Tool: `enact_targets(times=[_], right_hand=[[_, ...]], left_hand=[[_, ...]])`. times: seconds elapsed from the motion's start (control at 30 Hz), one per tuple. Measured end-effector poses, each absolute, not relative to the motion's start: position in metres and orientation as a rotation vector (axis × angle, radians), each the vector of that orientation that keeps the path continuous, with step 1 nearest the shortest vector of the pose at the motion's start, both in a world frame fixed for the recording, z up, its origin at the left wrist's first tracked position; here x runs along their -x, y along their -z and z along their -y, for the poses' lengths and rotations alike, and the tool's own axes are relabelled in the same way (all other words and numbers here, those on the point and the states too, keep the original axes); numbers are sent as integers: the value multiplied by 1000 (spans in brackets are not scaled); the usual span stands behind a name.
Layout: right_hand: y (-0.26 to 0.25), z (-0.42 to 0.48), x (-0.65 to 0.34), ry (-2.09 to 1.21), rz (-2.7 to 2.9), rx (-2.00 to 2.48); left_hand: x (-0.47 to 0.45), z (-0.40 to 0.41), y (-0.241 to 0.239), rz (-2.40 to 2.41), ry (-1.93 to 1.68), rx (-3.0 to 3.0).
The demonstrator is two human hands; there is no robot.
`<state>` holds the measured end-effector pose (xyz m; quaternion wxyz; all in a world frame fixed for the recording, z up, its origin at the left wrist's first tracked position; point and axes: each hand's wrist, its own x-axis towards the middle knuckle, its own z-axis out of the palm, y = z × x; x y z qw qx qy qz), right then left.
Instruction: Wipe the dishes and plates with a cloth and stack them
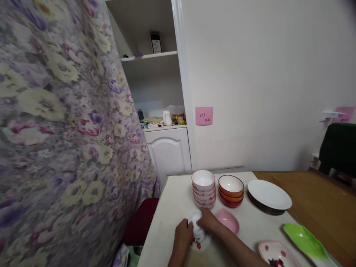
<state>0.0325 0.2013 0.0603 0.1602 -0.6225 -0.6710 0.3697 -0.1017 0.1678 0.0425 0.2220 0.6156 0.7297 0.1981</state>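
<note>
A stack of small white cups (pixel 195 217) stands near the front of the white table, between my hands. On its left side, my left hand (pixel 183 234) is closed around the cups. My right hand (pixel 208 221) grips the stack from the right, its fingers partly hidden. Below the cups is a white dish with red flowers (pixel 198 246); whether the stack rests on it I cannot tell. A pink dish (pixel 228 221) lies just right of my right hand, partly behind my forearm.
Behind my hands stand stacked red-rimmed bowls (pixel 204 191) and orange-and-red bowls (pixel 231 191). White plates (pixel 269 195) are piled to the right. Nearer are a green leaf-shaped dish (pixel 305 240) and a pink patterned dish (pixel 275 252). A floral curtain (pixel 63 129) hangs left.
</note>
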Motion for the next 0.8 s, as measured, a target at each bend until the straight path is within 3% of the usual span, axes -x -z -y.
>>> enact_targets(times=[0.23, 0.8], right_hand=[[-55, -200, -29, -804, 1996, 1826], [-61, -202, -36, -580, 2209, 1849]], left_hand=[[98, -168, -51, -2060, -506, -1717], [136, -153, -42, -2072, -702, -1681]])
